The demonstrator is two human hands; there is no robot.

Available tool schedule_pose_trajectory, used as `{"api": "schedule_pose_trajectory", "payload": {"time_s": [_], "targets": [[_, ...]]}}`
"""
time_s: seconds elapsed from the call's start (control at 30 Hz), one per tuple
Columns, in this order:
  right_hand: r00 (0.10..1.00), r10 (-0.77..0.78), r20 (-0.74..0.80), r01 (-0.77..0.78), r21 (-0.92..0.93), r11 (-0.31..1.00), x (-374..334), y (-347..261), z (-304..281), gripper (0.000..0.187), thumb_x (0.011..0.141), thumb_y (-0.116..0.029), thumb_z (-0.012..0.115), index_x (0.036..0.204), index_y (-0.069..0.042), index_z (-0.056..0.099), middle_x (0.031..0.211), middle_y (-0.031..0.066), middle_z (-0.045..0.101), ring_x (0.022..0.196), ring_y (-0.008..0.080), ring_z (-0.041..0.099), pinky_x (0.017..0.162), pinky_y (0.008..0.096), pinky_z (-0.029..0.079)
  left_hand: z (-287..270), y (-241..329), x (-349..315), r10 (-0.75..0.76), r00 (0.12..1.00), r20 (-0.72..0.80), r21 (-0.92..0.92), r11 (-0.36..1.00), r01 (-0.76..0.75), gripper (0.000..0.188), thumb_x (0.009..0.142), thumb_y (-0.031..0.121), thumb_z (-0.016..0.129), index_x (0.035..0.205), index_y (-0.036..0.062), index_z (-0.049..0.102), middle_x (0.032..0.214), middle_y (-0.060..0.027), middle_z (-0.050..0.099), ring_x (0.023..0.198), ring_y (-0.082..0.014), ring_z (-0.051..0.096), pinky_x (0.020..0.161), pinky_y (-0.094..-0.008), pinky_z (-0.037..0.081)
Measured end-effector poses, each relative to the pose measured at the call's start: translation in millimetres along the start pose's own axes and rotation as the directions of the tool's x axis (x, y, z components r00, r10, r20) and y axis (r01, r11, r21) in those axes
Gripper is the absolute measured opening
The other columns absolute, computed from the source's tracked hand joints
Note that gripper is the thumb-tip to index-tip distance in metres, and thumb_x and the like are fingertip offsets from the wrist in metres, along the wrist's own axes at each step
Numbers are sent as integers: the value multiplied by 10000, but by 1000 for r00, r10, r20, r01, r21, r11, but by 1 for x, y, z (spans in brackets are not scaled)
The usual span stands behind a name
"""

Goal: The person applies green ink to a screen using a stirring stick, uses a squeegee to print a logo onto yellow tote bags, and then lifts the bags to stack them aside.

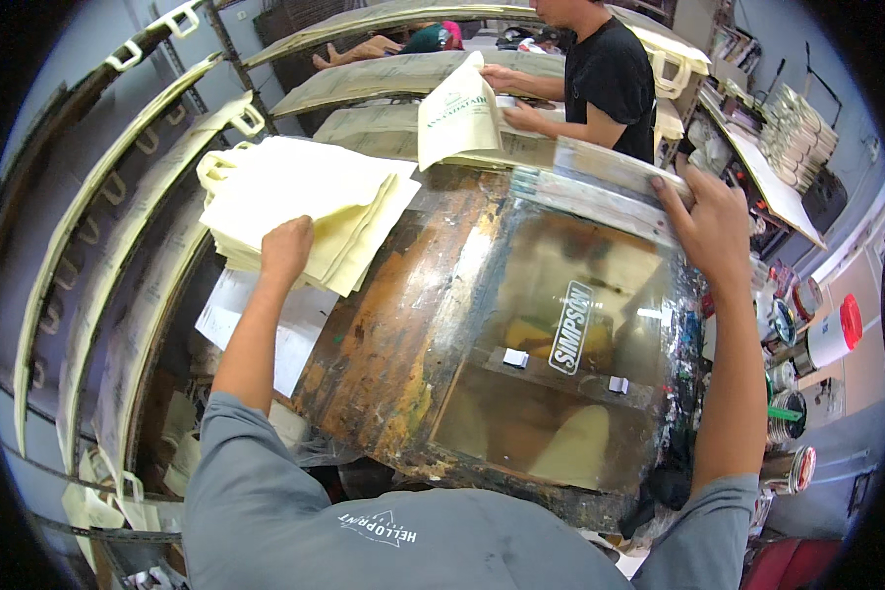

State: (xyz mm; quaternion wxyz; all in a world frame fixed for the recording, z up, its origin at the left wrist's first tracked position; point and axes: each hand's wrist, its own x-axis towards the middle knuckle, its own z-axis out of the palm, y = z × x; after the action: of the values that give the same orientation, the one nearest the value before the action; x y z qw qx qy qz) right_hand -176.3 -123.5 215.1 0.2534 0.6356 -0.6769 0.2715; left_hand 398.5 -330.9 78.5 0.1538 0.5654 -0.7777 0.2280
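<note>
A stack of cream cloth tote bags (295, 187) lies to the left of the worktable, its edges uneven. My left hand (287, 248) is closed at the stack's near edge, fingers curled on the top bag. Across the table, my right hand (710, 218) grips the right end of a long pale wooden bar (610, 169), thumb on the near side. That bar is slightly blurred and lies along the far edge of a paint-marked frame (590, 205). Nearer to me is a glossy see-through panel (531, 413) with a sticker and two small white pieces on it.
Ahead, a co-worker in a black shirt (610, 79) holds up a printed cream bag (459, 113). Curved-looking racks (118, 246) with bags stand at left. The stained wooden tabletop (393, 324) runs between stack and panel. Paint cans and jars (792, 413) crowd the right side.
</note>
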Motion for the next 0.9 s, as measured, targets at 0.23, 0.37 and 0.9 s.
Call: {"api": "schedule_pose_trajectory", "payload": {"time_s": [0.23,0.37,0.9], "targets": [[1000,13,23,-11,-92,996,15,21,10,705,1014,-712,503,971,-49,740,954,196,774,930,388,739,835,547,502,-6,201,0,491,871,28,-45,871,-489,100,928,118,637,1001,110,705,961,-97,725,882,-277,733,736,-419,603],[999,-10,-34,7,-70,998,16,22,15,718,986,-734,507,1014,-78,795,963,180,790,939,362,755,850,542,504,36,351,-31,562,816,140,-255,816,-518,153,937,133,642,1043,80,739,997,-154,743,950,-321,755,756,-454,613],[997,-4,81,2,19,1000,23,24,3,730,1068,-653,459,1042,21,736,938,188,778,876,321,751,766,429,590,-31,528,-116,657,750,73,-886,389,-254,1071,925,800,562,1605,-10,389,1451,-272,551,1317,-451,563,1115,-577,440]]}}
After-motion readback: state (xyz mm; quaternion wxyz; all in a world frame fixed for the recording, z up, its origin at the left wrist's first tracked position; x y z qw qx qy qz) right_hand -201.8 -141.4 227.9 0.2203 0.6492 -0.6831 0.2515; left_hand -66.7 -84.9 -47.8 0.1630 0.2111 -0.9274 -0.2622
